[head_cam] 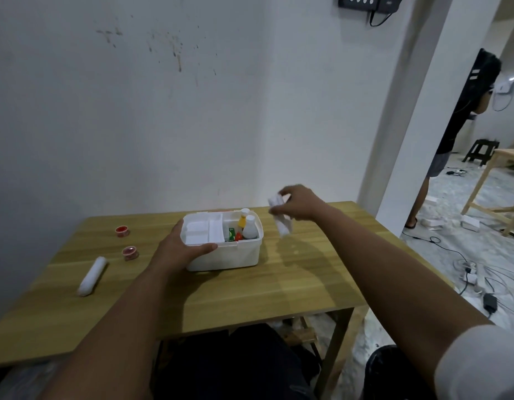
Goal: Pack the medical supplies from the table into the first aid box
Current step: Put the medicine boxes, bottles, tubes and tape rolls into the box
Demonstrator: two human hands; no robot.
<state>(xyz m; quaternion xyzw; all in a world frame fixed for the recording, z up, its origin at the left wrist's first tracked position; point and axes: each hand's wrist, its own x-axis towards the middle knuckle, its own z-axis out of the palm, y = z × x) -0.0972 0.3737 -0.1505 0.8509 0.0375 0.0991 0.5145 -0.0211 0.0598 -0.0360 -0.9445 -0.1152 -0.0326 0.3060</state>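
Packet [284, 226], white, blurred, perhaps gauze: hung above the desk [279, 284] at 3 o'clock of the first aid box [227, 256], pinched near its top by the right grip [300, 203]. Judged light, limp, crushable; better taken mid-length. Box clasped at its 8 o'clock corner by the left grip [183, 251].

Both arms outstretched; left hand [183, 249] grips box [230, 255] edge; right hand [301, 204] raised, pinching white packet [283, 227].

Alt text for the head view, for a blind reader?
The right hand holds a white packet beside the open first aid box, gripped by the left hand. A white roll and two red rolls lie left of it.
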